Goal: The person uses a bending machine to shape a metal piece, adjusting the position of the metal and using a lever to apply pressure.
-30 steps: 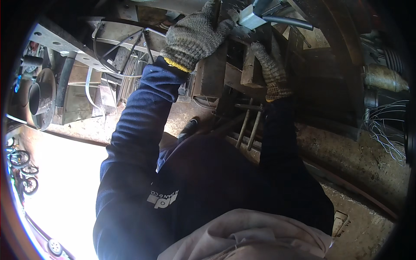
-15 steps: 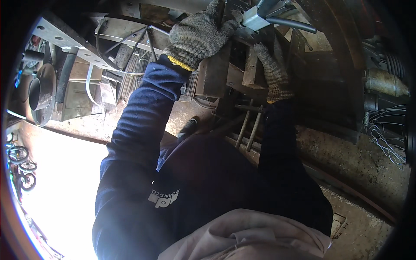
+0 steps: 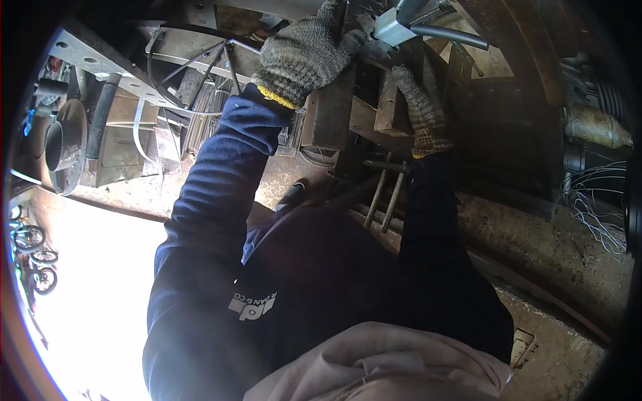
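Note:
My left hand [image 3: 301, 59], in a grey knitted glove with a yellow cuff edge, lies over a dark, rust-brown steel block [image 3: 328, 119]. Its visible fingers are stretched, with a gap between thumb and forefinger; the far fingertips reach the picture's edge. My right hand [image 3: 428, 119], gloved alike, is against the side of a second brown steel block [image 3: 392, 110]. A finger of it points forward along the block, while its other fingers are partly hidden in shadow. Just beyond both hands sits a bright silver square metal piece [image 3: 392, 28] next to a dark rod [image 3: 449, 36].
A drilled steel beam [image 3: 100, 63] crosses the left, above a round flanged pipe [image 3: 63, 144]. Two thin metal bars [image 3: 386, 197] stand below the blocks. Loose wire [image 3: 595, 210] hangs at the right. Several bicycles [image 3: 33, 257] show at the far left, beyond a brightly lit floor.

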Demonstrator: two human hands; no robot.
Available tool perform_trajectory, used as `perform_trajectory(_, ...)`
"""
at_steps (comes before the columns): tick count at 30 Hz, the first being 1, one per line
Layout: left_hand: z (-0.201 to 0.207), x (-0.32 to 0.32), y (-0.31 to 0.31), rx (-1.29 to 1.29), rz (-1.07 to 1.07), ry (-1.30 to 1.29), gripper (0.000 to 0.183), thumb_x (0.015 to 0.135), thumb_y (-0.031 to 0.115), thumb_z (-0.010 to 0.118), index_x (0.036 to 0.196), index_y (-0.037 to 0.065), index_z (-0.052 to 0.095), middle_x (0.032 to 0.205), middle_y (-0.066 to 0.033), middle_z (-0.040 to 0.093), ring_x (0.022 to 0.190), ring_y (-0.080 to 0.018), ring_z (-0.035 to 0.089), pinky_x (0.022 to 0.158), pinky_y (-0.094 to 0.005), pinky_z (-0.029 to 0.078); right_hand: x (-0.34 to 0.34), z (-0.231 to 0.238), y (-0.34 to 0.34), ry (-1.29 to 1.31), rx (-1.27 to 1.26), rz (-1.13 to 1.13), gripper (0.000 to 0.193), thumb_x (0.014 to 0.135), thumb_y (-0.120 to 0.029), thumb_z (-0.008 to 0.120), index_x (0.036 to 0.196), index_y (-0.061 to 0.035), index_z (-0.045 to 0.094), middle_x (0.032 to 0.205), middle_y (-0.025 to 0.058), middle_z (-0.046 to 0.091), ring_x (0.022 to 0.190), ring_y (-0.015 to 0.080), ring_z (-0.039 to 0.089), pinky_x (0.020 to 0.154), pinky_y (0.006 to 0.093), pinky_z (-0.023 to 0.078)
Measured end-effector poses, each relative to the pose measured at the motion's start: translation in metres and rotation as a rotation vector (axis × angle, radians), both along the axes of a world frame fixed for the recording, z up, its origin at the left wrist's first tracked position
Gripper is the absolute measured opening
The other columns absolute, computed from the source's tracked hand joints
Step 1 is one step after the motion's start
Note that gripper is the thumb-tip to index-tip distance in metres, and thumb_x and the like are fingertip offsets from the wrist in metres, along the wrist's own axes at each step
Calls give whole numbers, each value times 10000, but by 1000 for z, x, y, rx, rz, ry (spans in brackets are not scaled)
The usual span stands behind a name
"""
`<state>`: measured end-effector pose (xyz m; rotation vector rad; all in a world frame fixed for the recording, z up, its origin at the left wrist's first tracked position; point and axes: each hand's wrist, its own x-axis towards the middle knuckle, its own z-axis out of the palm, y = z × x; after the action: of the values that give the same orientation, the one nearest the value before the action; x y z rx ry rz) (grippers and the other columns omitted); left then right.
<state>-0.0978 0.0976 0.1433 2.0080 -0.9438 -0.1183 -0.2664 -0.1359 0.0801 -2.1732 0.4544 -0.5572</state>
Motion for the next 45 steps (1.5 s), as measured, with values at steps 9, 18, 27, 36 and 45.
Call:
perform_trajectory(9, -1, 1, 1, 13, 9, 22, 639, 983, 451, 581, 1494, 87, 460, 1120, -256, 721, 1028, -429, 696, 854, -479, 548, 1, 1, 2, 43, -31, -17, 599, 1029, -267, 655, 1556, -93, 430, 1476, 99, 567, 1327, 170, 557, 1115, 309, 452)
perform_trajectory(18, -9, 2, -1, -21, 40, -38, 662, 983, 451, 580, 1508, 69, 453, 1135, -266, 714, 1033, -429, 692, 860, -483, 543, 1, 11, 14, 49, 9, 71, 514, 1077, -146, 518, 1564, -40, 391, 1560, 108, 482, 1413, 164, 488, 1167, 312, 426)
perform_trajectory(27, -10, 6, 3, -30, -19, -50, 633, 984, 446, 582, 1479, 64, 479, 1025, -253, 733, 925, -424, 711, 773, -477, 562, 7, 29, 28, 62, 134, -18, 715, 995, -303, 720, 1583, -68, 388, 1472, 90, 548, 1337, 176, 515, 1116, 325, 432)
perform_trajectory(36, -9, 2, 4, -51, 25, 13, 584, 973, 392, 604, 1459, 83, 505, 1043, -247, 728, 939, -415, 707, 774, -488, 565, 7, 21, 21, 12, 130, 7, 683, 996, -298, 718, 1554, -35, 425, 1424, 88, 577, 1319, 176, 522, 1136, 344, 412)
perform_trajectory(45, 3, -3, -6, -466, 39, -280, 374, 937, 267, 679, 1242, 52, 687, 1127, -198, 719, 1034, -392, 690, 896, -437, 550, 15, 41, 31, -628, 157, -253, 748, 894, -355, 821, 1456, 9, 487, 1232, 134, 656, 1083, 179, 639, 883, 307, 557)
